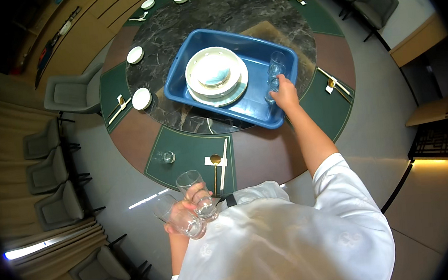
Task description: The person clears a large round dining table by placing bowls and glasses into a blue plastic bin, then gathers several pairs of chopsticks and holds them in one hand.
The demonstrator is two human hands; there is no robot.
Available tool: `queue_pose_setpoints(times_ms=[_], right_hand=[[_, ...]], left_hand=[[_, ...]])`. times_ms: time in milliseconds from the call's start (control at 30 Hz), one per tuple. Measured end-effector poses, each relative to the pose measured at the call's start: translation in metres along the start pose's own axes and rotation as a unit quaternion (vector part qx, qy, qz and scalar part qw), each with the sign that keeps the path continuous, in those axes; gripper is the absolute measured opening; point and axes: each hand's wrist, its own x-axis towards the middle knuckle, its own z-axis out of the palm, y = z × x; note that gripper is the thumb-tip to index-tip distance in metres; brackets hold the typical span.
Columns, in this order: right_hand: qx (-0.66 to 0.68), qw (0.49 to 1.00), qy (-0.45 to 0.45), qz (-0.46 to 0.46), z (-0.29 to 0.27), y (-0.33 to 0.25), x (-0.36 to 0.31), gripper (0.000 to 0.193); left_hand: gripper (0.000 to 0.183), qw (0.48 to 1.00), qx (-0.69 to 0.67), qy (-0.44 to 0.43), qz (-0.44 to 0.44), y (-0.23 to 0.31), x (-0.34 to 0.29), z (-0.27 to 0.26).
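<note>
- Your left hand point(181, 213), low and close to your body, is curled around two tall clear glasses point(189, 180), which stand tilted side by side in its grip.
- Your right hand point(286, 95) reaches into the right side of the blue tub point(253, 111), fingers partly bent at the small clear glasses point(277, 61) grouped along that wall; you touch the nearer ones, but I cannot tell whether your fingers have closed on one.
- Beside those glasses, the left half of the tub holds a stack of pale dishes point(193, 71), smaller ones resting inside larger ones.
- The tub sits on the dark marble turntable point(158, 42) of the round bench point(262, 158), over its near right part.
- Nearest you on the bench is a green placemat point(184, 138); a small glass point(169, 157) stands on its left, with a gold spoon point(215, 160) and pale chopsticks point(224, 166) on its right.
- To the left of the tub, two white bowls point(142, 98) sit along the turntable's edge.
- Beyond the bench at your left, you have a grey chair point(72, 91).
</note>
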Motion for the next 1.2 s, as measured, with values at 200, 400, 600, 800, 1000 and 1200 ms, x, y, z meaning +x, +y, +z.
queue_pose_setpoints(times_ms=[200,400,600,800,1000,1200], right_hand=[[-0.018,0.999,-0.024,0.036,0.016,-0.006,0.011,0.066],[-0.008,0.999,-0.024,0.047,0.013,-0.012,0.011,0.065],[-0.013,0.999,-0.026,0.04,0.017,-0.012,0.012,0.064],[-0.017,0.997,-0.015,0.067,0.022,-0.013,0.009,0.068],[-0.044,0.996,-0.041,0.068,0.017,-0.022,0.005,0.077],[0.001,0.999,0.054,-0.007,0.011,-0.015,-0.025,0.057]], left_hand=[[0.084,1.0,0.024,0.009,-0.001,-0.012,0.004,0.002],[0.082,1.0,-0.001,0.016,0.013,-0.018,0.007,0.003],[0.082,0.999,-0.022,-0.013,0.019,-0.018,0.012,-0.003],[0.084,1.0,-0.015,-0.021,0.014,-0.01,0.008,-0.011],[0.084,0.999,-0.021,-0.039,0.012,-0.003,0.008,-0.02],[0.085,0.997,-0.032,-0.067,0.0,0.005,0.02,-0.033]])
